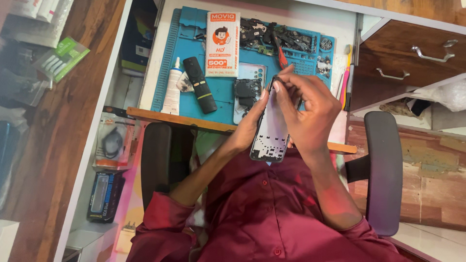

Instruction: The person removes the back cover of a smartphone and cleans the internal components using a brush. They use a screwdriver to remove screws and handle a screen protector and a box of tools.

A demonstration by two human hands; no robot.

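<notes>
An opened phone body [271, 132] with its bare inner frame showing is held over my lap, just in front of the desk edge. My left hand [251, 121] grips its left side from below. My right hand [305, 110] covers its right side, with fingers pinching a small dark part [274, 80] at the phone's top end. Behind it on the blue work mat [223, 97] lies a pale phone back cover [248, 77] with a dark board [246, 92] on it.
On the mat lie a black remote [199, 84], a white tube [172, 90], an orange-and-white box [222, 43], a red-handled tool [280, 54] and several small dark parts [286, 38]. Wooden drawers [412, 53] stand right; chair armrests [383, 170] flank me.
</notes>
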